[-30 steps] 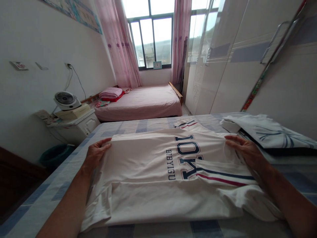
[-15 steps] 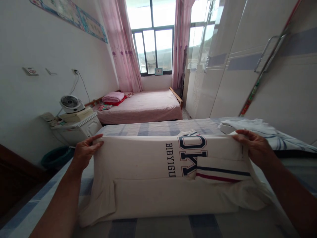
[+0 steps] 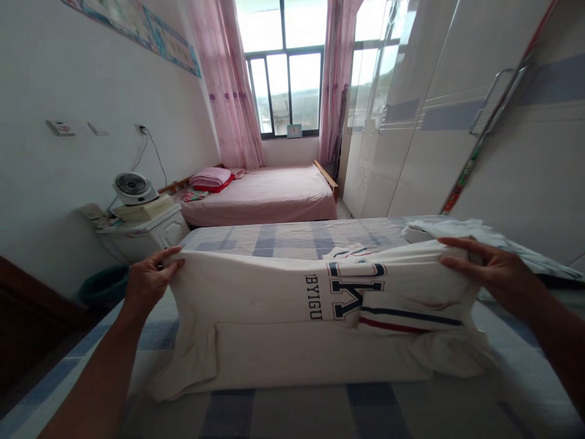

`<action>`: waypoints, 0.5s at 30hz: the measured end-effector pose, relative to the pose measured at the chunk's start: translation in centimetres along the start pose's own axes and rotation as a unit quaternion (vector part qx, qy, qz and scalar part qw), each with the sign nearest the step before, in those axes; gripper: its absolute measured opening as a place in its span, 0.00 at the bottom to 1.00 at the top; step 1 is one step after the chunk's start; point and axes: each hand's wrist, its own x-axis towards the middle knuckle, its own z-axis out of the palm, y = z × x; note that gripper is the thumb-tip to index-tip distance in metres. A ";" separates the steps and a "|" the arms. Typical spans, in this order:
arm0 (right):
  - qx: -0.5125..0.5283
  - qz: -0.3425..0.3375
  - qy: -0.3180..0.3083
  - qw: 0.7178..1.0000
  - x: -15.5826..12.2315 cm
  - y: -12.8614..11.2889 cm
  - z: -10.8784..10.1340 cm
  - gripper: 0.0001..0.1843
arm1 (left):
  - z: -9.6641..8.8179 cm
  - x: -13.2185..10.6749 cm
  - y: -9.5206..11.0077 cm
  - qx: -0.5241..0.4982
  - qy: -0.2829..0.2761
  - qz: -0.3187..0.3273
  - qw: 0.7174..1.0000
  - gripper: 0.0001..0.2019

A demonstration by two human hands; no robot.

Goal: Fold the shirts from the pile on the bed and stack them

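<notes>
Head view: from the person's head, forward and down
Left hand (image 3: 148, 280), right hand (image 3: 496, 271): close, lower half
Window (image 3: 284, 51): far ahead, upper middle

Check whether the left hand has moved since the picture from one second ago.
Yes. Judged against the white bedside cabinet, the left hand has shifted leftward in the view, closer to the teal bin.

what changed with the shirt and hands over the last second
The left hand and right hand spread farther apart in view, lifting the white shirt's far edge; less of its print shows. Neither let go. The fan stayed put.
</notes>
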 end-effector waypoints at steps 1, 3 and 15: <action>-0.032 -0.007 0.001 0.999 -0.1 0.3 -0.3 0.29 | -0.1 -0.1 -0.2 0.004 -0.004 0.004 1.000 0.26; -0.113 -0.029 0.018 0.993 -0.3 1.1 -0.8 0.25 | -0.2 -0.2 -0.8 0.022 -0.002 0.010 1.000 0.25; -0.307 -0.218 -0.051 0.925 7.2 6.2 3.8 0.18 | 5.8 2.5 -0.8 0.336 -0.136 0.159 0.919 0.12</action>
